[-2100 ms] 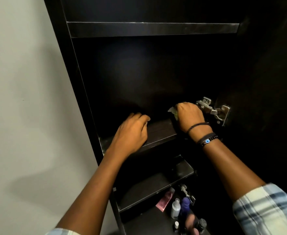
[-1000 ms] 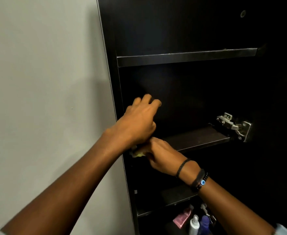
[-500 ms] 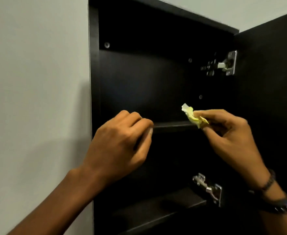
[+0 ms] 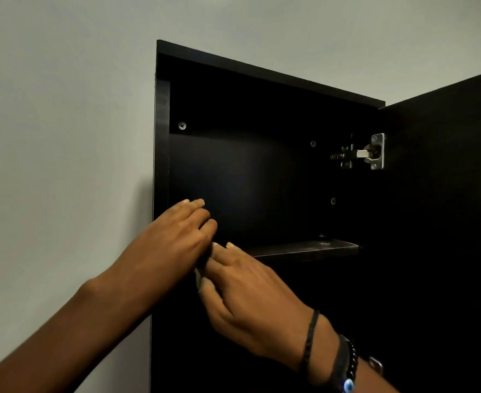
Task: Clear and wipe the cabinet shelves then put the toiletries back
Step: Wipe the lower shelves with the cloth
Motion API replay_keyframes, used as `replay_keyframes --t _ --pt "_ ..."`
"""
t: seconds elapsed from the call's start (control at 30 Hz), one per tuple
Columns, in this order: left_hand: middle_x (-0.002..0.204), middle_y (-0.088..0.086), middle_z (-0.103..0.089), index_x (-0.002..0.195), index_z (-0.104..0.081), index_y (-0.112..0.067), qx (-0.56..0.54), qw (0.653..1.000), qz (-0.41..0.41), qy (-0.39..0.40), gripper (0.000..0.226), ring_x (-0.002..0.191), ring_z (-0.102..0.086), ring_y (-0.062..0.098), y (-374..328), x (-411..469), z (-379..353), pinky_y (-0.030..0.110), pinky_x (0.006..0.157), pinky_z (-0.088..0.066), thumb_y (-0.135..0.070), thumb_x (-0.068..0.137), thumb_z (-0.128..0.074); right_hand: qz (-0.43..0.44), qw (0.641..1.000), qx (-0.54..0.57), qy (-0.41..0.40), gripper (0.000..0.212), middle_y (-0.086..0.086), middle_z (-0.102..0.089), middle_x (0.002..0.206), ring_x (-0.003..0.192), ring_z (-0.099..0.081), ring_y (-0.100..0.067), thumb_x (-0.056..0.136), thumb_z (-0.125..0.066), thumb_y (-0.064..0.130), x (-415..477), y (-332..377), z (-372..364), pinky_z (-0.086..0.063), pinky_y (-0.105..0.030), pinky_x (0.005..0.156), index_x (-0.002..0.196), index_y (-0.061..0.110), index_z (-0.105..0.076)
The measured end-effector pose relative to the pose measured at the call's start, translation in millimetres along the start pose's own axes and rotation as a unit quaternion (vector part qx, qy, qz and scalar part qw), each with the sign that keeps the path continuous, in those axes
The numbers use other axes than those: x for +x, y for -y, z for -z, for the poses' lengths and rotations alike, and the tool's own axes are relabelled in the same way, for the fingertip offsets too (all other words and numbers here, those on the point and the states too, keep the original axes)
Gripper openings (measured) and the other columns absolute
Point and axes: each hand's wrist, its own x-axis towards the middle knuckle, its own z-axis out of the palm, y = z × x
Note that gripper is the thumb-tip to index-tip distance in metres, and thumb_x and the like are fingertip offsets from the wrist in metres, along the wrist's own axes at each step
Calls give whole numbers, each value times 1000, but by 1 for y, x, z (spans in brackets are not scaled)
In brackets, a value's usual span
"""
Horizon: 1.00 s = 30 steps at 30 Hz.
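A tall black cabinet [image 4: 262,177] stands open on a pale wall, and I look into its top compartment. The top shelf [image 4: 304,248] is bare. My right hand [image 4: 250,290] pinches a small crumpled yellow cloth [image 4: 199,279] at the shelf's left front end; only a sliver of the cloth shows between the hands. My left hand [image 4: 174,239] lies over the cabinet's left edge, fingers curled and touching the right hand's fingertips. Whether the left hand also holds the cloth is hidden. No toiletries are in view.
The open cabinet door [image 4: 446,222] fills the right side, hung on a metal hinge [image 4: 367,154]. A second hinge [image 4: 375,364] peeks out behind my right wrist. Plain wall [image 4: 63,137] lies to the left of the cabinet.
The view has tilted up from the lower shelves to the top compartment. My right hand has carried the yellow cloth from the shelf's middle to its left end, meeting my left hand.
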Motion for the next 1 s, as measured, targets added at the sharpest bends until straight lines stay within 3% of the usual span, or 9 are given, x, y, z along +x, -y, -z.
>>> replay_keyframes --t 0.17,0.3,0.4,0.57,0.67,0.73,0.83,0.9,1.0 --pt "86 14 -73 89 -74 -4 -13 1000 -12 23 57 87 -71 30 -1 -4 2 45 74 -56 -7 35 -93 -114 992 -54 -8 41 10 -56 131 121 -49 -11 97 -27 48 -16 -32 21 -29 -26 108 123 28 -52" --pt "81 9 -73 86 -75 -9 -23 999 -15 34 53 81 -71 26 -5 -9 -2 40 72 -57 -13 36 -93 -338 925 -110 134 64 -1 -53 137 123 -51 -27 87 -7 67 -29 -116 58 -38 -41 101 139 43 -37" --pt "80 7 -72 85 -75 -11 -28 998 -14 46 51 79 -71 24 -6 -8 -3 35 69 -58 -14 38 -93 -389 895 -108 189 61 -10 -48 139 126 -46 -31 96 -9 57 -14 -142 72 -34 -40 104 145 28 -30" --pt "93 13 -73 91 -74 -7 -7 999 -5 48 53 96 -69 31 -3 -2 -1 42 86 -53 -9 41 -91 -190 961 -43 195 38 -10 -62 116 108 -59 -30 99 -25 38 22 -88 35 -44 -38 92 123 28 -53" --pt "104 17 -70 99 -72 -4 46 997 -7 55 47 113 -60 36 2 -2 3 53 103 -29 -10 54 -83 -94 971 68 210 37 2 -66 103 83 -60 -8 98 -31 33 41 -64 22 -47 -26 80 130 35 -50" --pt "109 19 -69 102 -71 -2 68 994 -8 83 41 119 -55 37 8 -7 10 55 103 -22 -11 62 -73 -100 972 46 208 33 -1 -66 105 83 -60 -12 97 -33 33 51 -74 25 -47 -27 76 116 29 -60" --pt "120 20 -64 109 -69 -5 101 989 -11 106 48 124 -50 37 19 -19 20 54 105 -21 -19 64 -77 -202 958 -47 195 30 -3 -60 78 64 -54 -16 94 -40 35 54 -90 36 -38 -27 55 76 19 -58" --pt "130 19 -57 118 -65 -7 106 989 -11 103 44 129 -44 35 23 -23 25 53 106 -21 -25 78 -62 -177 966 -42 183 34 -3 -57 70 63 -54 -19 92 -42 36 62 -83 26 -39 -27 55 66 18 -55" --pt "133 17 -55 118 -65 -6 96 990 9 99 54 131 -43 33 26 -15 31 52 105 -22 -24 82 -29 -40 986 11 163 31 -12 -64 86 78 -58 -25 93 -39 31 79 -49 -2 -46 -32 72 69 18 -54"
